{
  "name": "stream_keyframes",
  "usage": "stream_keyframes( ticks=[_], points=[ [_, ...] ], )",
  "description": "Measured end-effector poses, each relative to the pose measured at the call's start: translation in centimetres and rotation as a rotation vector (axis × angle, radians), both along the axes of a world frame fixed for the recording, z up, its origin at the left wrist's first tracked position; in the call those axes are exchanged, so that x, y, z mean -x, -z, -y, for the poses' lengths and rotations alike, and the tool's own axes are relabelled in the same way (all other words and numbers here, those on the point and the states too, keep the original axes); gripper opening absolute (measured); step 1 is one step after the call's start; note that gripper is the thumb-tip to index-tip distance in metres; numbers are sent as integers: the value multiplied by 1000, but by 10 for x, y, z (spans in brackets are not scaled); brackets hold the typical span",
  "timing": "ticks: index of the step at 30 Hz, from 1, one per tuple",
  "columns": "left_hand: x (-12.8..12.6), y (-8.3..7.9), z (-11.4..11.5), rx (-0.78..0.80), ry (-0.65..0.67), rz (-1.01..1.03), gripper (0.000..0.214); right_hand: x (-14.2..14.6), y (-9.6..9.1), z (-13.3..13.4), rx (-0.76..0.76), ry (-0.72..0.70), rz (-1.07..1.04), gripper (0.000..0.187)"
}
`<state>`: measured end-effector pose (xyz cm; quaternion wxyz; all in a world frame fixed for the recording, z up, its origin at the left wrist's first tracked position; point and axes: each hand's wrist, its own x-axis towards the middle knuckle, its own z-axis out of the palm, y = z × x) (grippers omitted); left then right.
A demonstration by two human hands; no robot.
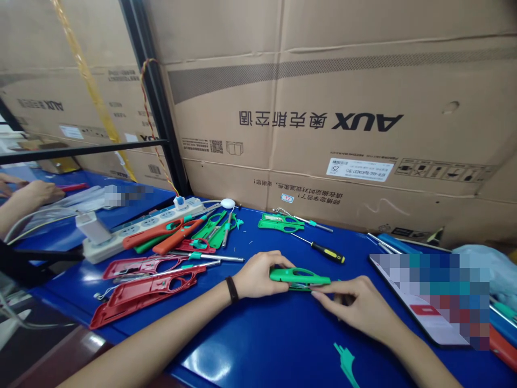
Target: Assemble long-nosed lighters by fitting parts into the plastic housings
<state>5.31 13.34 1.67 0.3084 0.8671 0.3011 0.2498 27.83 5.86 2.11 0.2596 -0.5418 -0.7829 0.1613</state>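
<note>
A green lighter casing [301,276] is held just above the blue table between both hands. My left hand [260,274] is closed round its left end, with the fingers behind it. At the right end, my right hand [353,299] pinches the casing between thumb and fingers; any small part in that pinch is hidden. The casing's upper shell lies over a second green piece, and a narrow gap shows between them. Near the front edge lies a loose teal-green plastic piece [345,364]. Behind my hands is a screwdriver [327,252] with a black and yellow handle.
Opened red lighter casings [149,288] lie left, below orange lighters [180,235] and a white power strip [133,231]. Opened green casings [280,222] lie farther back. A partly blurred tablet [424,302] is on the right. Cardboard boxes [307,81] stand behind. Another person's hand [34,196] appears far left.
</note>
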Motion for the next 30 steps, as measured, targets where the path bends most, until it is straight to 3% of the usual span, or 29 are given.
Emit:
stream_keyframes(
  ticks=[5,24,30],
  points=[
    [0,1,0,-16,-4,-4,33,11,-3,6,-126,-33,117,24],
    [-1,1,2,-26,-15,-3,33,13,4,5,-103,-107,75,22],
    [0,0,3,-20,-1,11,33,13,8,3,-269,-143,71,20]
  ],
)
